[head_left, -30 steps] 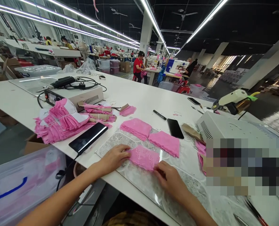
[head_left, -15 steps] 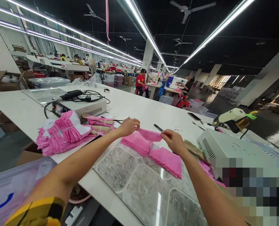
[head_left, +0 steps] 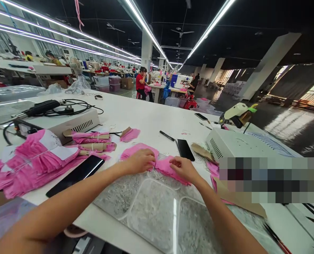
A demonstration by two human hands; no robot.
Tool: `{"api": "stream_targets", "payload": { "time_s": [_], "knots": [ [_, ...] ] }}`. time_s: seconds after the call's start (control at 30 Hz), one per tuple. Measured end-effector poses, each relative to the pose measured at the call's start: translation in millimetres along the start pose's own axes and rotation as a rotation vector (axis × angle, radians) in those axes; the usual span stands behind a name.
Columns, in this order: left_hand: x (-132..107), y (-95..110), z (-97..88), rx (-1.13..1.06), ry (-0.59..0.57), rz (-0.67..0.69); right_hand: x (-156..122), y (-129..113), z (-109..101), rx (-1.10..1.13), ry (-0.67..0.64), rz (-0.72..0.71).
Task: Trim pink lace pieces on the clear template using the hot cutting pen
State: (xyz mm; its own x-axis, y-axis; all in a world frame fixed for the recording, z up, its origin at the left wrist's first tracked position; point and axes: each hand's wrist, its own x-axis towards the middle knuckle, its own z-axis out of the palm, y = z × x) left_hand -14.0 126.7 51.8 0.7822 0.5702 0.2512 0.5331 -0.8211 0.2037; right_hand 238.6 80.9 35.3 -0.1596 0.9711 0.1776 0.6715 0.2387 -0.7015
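Both my hands work at the far edge of the clear textured plate (head_left: 151, 215) on the white table (head_left: 135, 113). My left hand (head_left: 139, 161) is curled, thumb and fingertips nipped on one end of a pink lace piece (head_left: 162, 166). My right hand (head_left: 182, 168) nips the other end with bent fingers. The piece lies on the plate's far edge, on a stack of the same lace, and a second stack of pink lace (head_left: 130, 151) shows just behind my left hand.

Beyond the plate lie a black phone (head_left: 184, 149) and a black marker (head_left: 167, 135). Left of the plate lie a larger dark phone (head_left: 76, 175) and tied pink lace bundles (head_left: 32, 162) with white paper tags (head_left: 53, 143), whose print is too small to read. Right of the plate stands a white machine box (head_left: 241, 144).
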Motion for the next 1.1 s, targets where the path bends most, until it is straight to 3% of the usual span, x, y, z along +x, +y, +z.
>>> {"api": "stream_targets", "payload": {
  "time_s": [0.1, 0.2, 0.43, 0.8, 1.1],
  "knots": [
    [24, 20, 20.9, 0.008, -0.072, 0.056, -17, 8, -11, -0.001, -0.032, 0.039],
    [38, 20, 31.0, 0.021, -0.105, 0.052, -27, 11, -14, -0.006, -0.047, 0.047],
    [48, 13, 21.1, 0.005, -0.140, 0.034, -29, 11, -13, -0.025, -0.050, 0.046],
    [48, 28, 14.0, -0.063, 0.005, 0.030, -34, 0, 4, -0.331, 0.176, 0.102],
    [40, 35, 19.5, -0.124, 0.098, 0.047, -25, -15, 15, -0.515, 0.213, 0.207]
  ]
}}
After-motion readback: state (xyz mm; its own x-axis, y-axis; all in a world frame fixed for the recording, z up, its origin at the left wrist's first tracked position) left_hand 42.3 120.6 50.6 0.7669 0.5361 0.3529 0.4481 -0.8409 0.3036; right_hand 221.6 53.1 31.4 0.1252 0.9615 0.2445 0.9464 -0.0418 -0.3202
